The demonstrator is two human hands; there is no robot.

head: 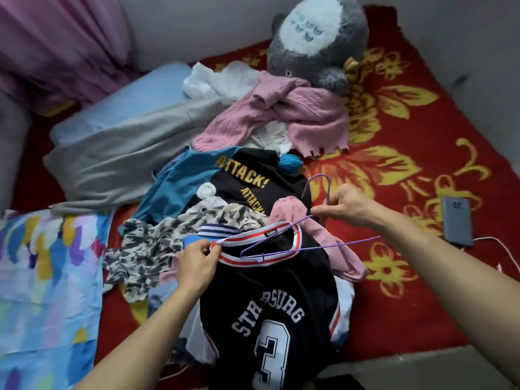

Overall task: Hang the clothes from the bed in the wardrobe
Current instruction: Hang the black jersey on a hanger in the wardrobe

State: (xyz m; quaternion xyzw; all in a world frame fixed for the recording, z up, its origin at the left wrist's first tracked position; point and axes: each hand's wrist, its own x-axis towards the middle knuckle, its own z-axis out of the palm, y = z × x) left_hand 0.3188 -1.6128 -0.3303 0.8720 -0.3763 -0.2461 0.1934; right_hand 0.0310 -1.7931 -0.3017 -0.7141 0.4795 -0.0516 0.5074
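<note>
1. Your jersey (270, 299) lies at the near edge of the bed (408, 291), on top of the pile of clothes (225, 192), directly between your two hands. Its striped collar faces away from you.
2. The hanger (337, 242) sits just beyond and to the right of the collar. Its left corner reaches across the neck opening, and its right end sticks out over the bed.
3. The jersey's lower part is cut off by the bottom of the view, and a fold swallows some of its lettering. You cannot tell whether the hanger's left corner is tucked under the cloth or only resting on it. The clothes beneath the jersey are mostly covered.
4. Your left hand (197, 263) pinches the left side of the collar between thumb and fingertips, lifting it slightly.
5. Your right hand (347, 205) has its fingers curled round the hanger's neck, just below the hook, holding it above the pile.
</note>
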